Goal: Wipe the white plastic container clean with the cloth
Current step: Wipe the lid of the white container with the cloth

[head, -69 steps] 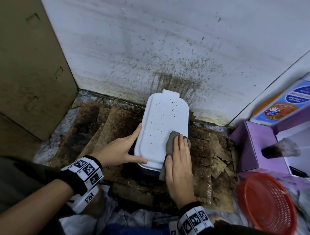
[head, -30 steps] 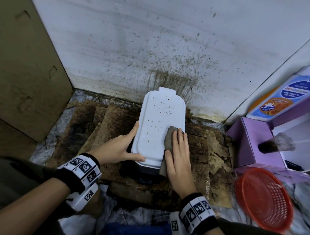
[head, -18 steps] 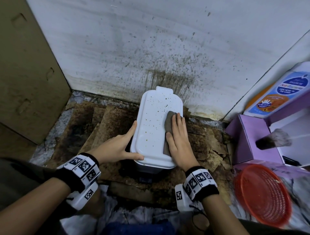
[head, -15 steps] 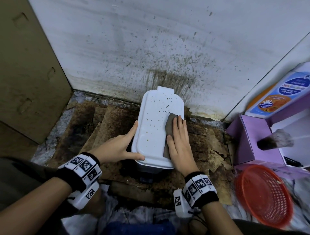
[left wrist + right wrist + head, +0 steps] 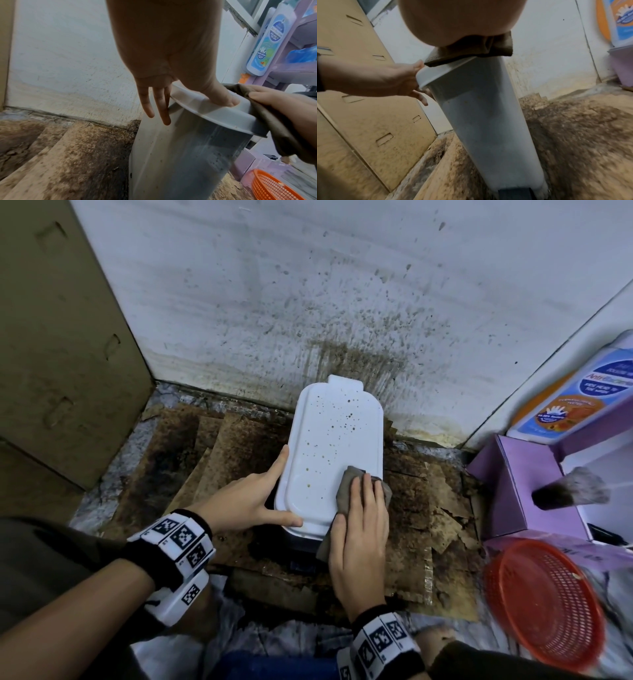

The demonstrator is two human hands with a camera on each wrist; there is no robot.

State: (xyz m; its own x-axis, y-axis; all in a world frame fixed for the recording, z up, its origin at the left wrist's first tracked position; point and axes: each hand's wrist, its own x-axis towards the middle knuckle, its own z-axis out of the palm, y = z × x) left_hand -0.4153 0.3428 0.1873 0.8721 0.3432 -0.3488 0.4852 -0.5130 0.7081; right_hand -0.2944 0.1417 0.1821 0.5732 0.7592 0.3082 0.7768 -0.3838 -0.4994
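A tall white plastic container (image 5: pixel 332 453) stands against the wall, its lid speckled with brown spots. My right hand (image 5: pixel 363 508) lies flat on a grey-brown cloth (image 5: pixel 346 484) and presses it on the lid's near right corner; part of the cloth hangs over the rim. My left hand (image 5: pixel 270 494) steadies the near left corner, thumb on top of the lid and fingers straight down the side. In the left wrist view the thumb sits on the lid rim (image 5: pixel 214 112) beside the cloth (image 5: pixel 274 121). The right wrist view shows the container's wall (image 5: pixel 488 115) under the cloth (image 5: pixel 479 54).
Stained cardboard sheets (image 5: pixel 212 446) cover the floor around the container. A cardboard box (image 5: pixel 58 354) stands at the left and a spattered white wall (image 5: pixel 342 320) behind. At the right are a purple shelf (image 5: pixel 513 484), a brush (image 5: pixel 568 491), a bottle (image 5: pixel 575 398) and a red basket (image 5: pixel 544 604).
My right hand slid the cloth farther along the lid's right side, then drew it back to the near right corner. The left hand kept its place.
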